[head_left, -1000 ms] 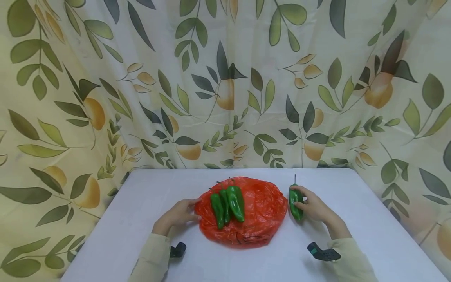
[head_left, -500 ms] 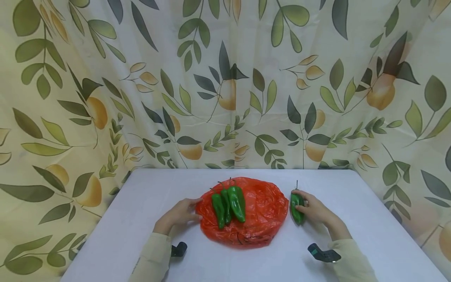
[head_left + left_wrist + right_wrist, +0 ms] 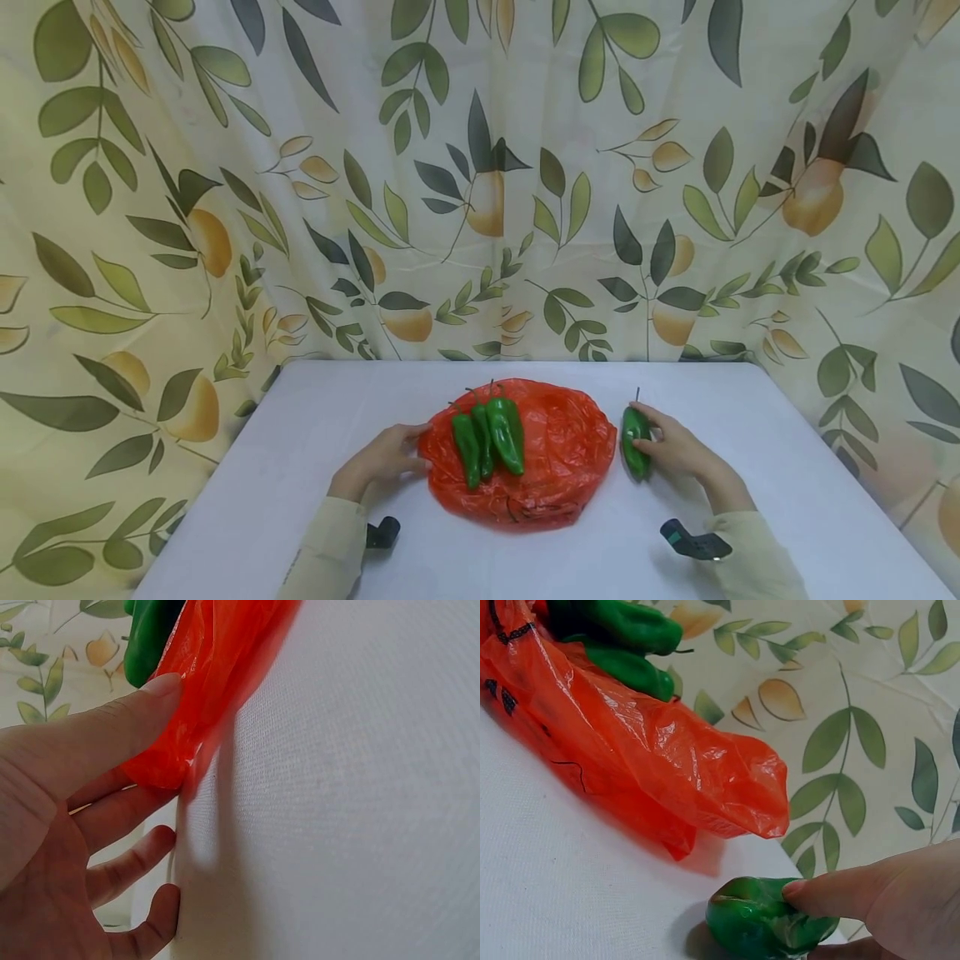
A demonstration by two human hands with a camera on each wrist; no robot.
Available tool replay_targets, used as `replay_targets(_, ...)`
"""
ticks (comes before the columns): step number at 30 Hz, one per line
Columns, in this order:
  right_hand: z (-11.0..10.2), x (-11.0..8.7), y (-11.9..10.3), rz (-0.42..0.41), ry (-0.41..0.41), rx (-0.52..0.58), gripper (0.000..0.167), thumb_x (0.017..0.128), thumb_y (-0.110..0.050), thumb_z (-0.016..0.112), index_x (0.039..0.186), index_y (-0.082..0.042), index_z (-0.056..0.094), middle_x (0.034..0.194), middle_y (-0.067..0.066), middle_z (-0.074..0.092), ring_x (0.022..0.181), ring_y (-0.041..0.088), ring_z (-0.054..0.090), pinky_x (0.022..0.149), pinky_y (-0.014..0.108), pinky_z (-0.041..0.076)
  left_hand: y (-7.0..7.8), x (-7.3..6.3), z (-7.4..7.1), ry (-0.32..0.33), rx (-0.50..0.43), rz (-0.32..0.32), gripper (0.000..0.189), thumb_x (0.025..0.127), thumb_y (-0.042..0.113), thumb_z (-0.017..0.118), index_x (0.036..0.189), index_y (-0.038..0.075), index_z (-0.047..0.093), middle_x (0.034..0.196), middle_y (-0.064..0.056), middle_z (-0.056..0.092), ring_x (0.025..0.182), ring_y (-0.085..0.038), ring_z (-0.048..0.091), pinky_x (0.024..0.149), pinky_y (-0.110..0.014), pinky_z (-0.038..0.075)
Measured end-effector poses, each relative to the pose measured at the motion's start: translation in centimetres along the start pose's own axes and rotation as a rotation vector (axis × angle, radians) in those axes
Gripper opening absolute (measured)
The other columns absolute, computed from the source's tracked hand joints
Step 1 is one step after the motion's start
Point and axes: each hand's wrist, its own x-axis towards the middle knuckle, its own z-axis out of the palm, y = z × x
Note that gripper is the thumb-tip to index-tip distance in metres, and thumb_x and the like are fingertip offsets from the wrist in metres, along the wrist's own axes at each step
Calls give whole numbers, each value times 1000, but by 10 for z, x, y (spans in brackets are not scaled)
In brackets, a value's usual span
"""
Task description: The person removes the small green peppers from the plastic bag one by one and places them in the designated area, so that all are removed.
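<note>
Pinching green pepper [image 3: 634, 432], right hand [image 3: 675, 448] cropped in wrist view, left hand [image 3: 384, 455] pinching red bag [image 3: 566, 446]

The plastic bag [image 3: 566, 442] is of a bright red, with whitish shine on its folds, and in the right wrist view it shows some black marks. The three peppers [image 3: 482, 437] upon it are deep green. The single pepper [image 3: 633, 432] beside it is also green, with a brownish streak on its surface. The table [image 3: 495, 571] is white, slightly bluish. The curtain [image 3: 525, 275] has a cream ground, more yellow at the left side, printed with olive, light green and dark grey-green leaves, and with orange-yellow fruits. Both sleeves [image 3: 322, 550] are of pale beige. The left wrist device [image 3: 385, 533] is black; the right wrist device [image 3: 699, 544] is black too, with a small green patch.
</note>
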Motion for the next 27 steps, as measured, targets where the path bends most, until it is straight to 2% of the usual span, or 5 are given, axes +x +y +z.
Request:
replay_targets(6, -1, -1, 2, 27, 9, -35, 83, 97, -29, 66, 159, -2, 18, 150, 43, 32, 135, 62, 35, 101, 76, 42, 1, -1, 0, -7, -9, 1, 72, 83, 25, 83, 148, 19, 53, 149, -11, 55, 140, -36, 48, 111, -58, 46)
replay_targets(13, -5, -1, -1, 62, 26, -56, 89, 95, -35, 68, 159, -2, 15, 148, 44, 33, 132, 62, 38, 99, 76, 44, 1, 0, -1, -13, -4, 30, 72, 83, 23, 82, 148, 18, 53, 149, -12, 55, 140, -37, 48, 111, -60, 45)
replay_targets(20, -9, -4, -4, 46, 67, -77, 86, 96, -36, 67, 158, 1, 19, 149, 44, 32, 130, 63, 41, 96, 73, 47, -4, 2, 1, -16, 3, 41, 71, 84, 24, 82, 148, 17, 53, 149, -11, 55, 141, -38, 47, 112, -60, 44)
replay_targets(27, -12, -4, -14, 23, 115, -65, 82, 97, -36, 64, 157, 2, 22, 155, 40, 27, 133, 63, 39, 96, 71, 49, -2, 3, -1, -5, 9, 37, 70, 85, 25, 81, 148, 17, 53, 149, -11, 56, 140, -37, 48, 112, -58, 45)
